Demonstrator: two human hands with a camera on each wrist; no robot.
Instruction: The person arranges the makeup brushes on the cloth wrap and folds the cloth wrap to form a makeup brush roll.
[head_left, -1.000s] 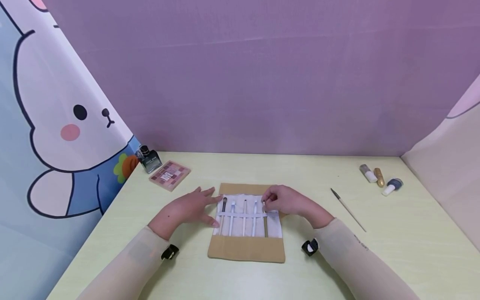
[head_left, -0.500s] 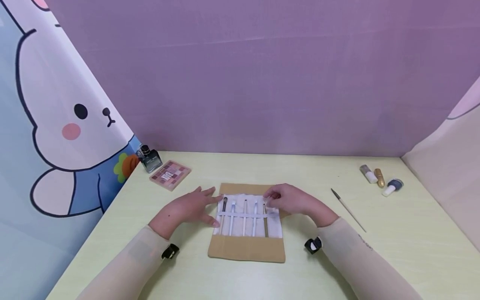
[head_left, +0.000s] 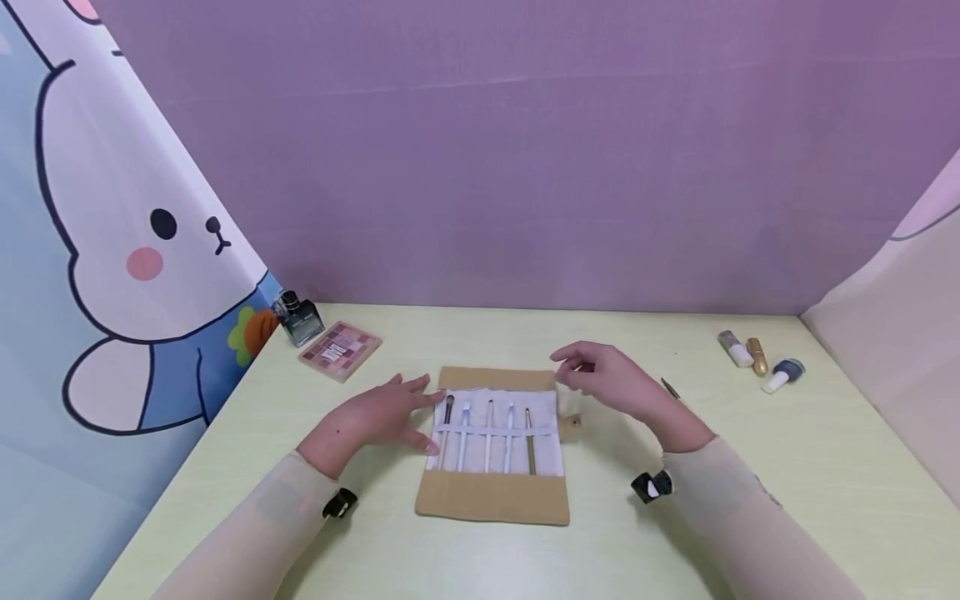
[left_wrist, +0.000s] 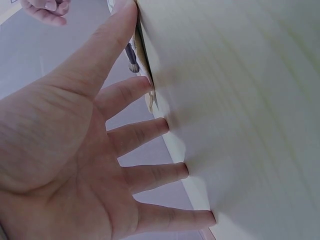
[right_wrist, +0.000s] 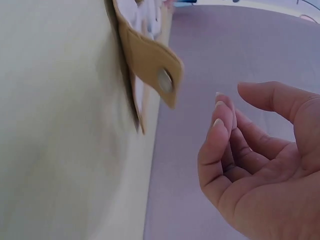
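Note:
A tan brush roll (head_left: 492, 498) lies unrolled, its pale lining holding several makeup brushes under a lilac elastic band (head_left: 497, 431). Rightmost in the row is an olive-handled brush (head_left: 531, 442). My left hand (head_left: 382, 419) rests with fingers spread on the table, thumb and index fingertip at the roll's left edge. In the left wrist view a dark brush head (left_wrist: 133, 65) shows past the left hand (left_wrist: 75, 150). Above the roll's top right corner hovers my right hand (head_left: 611, 379), fingers loosely bent and holding nothing. The snap tab (right_wrist: 157, 70) sticks out beside it.
A loose brush (head_left: 670, 388) lies to the right, mostly hidden behind my right forearm. At back left are a dark perfume bottle (head_left: 300, 320) and an eyeshadow palette (head_left: 340, 351). Several small cosmetic items, one a gold tube (head_left: 757, 357), lie at back right.
My right hand has let go of the olive-handled brush and lifted away, up and to the right. Its forearm now covers most of the loose brush. The left hand has stayed put.

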